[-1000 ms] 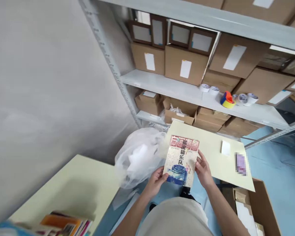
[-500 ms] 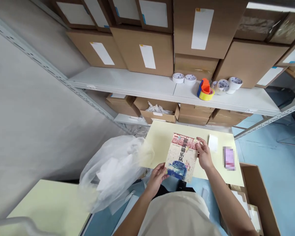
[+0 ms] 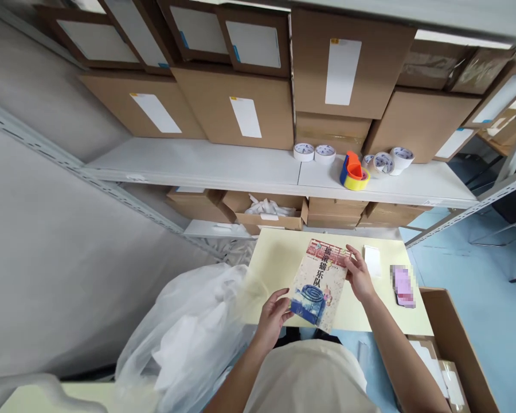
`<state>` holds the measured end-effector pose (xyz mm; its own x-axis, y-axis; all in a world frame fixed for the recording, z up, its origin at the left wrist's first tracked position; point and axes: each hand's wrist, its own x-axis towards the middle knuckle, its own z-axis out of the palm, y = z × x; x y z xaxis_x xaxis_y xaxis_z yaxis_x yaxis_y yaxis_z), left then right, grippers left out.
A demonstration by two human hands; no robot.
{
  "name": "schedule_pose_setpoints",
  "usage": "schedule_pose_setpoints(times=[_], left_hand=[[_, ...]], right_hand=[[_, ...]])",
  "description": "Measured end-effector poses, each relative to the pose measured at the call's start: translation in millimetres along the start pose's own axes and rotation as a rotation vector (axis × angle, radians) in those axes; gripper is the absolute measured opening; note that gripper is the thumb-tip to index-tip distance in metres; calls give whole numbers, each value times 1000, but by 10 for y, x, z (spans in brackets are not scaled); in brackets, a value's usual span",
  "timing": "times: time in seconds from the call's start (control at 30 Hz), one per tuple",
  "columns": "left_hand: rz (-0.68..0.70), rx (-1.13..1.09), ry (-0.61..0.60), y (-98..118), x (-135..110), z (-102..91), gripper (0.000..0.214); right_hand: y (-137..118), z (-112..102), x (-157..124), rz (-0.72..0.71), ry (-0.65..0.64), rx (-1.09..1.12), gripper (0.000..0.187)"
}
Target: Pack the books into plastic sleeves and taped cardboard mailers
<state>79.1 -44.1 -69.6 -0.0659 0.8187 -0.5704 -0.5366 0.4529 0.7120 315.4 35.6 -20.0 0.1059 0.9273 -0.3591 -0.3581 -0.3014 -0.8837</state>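
Note:
Between my two hands is a paperback book (image 3: 318, 287), its illustrated front cover facing up, with a red band at the top and a blue picture below. My left hand (image 3: 274, 314) grips the lower left edge, thumb on the cover. At the upper right edge my right hand (image 3: 358, 274) is closed on the book, its thumb over the red band. The book is held slightly tilted above the pale yellow table (image 3: 275, 258). To the right of my right hand lie a white flat box (image 3: 372, 261) and a blurred-out purple item (image 3: 403, 285).
A large translucent plastic bag (image 3: 184, 332) stands left of the table. Behind it, a grey shelf (image 3: 206, 169) carries cardboard boxes (image 3: 236, 109), white tape rolls (image 3: 325, 154) and an orange tape dispenser (image 3: 353, 171). An open carton (image 3: 460, 344) sits at the right.
The view has shifted, so the shelf and table appear lower. Both hands still hold the book, which is turned slightly clockwise.

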Motion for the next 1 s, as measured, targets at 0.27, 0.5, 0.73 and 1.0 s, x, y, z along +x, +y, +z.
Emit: schedule_pose_setpoints(times=[0.27, 0.5, 0.73, 1.0], left_hand=[[-206, -91, -213, 132, 286, -107, 42], [-258, 78, -381, 97, 282, -26, 42], [11, 132, -377, 386, 212, -20, 64], [213, 238, -159, 519, 97, 87, 58]], right_hand=[[-185, 39, 118, -215, -240, -150, 50], [-486, 53, 212, -427, -363, -451, 31], [-572, 201, 378, -333, -386, -476, 38], [-690, 354, 326, -331, -380, -533, 51]])
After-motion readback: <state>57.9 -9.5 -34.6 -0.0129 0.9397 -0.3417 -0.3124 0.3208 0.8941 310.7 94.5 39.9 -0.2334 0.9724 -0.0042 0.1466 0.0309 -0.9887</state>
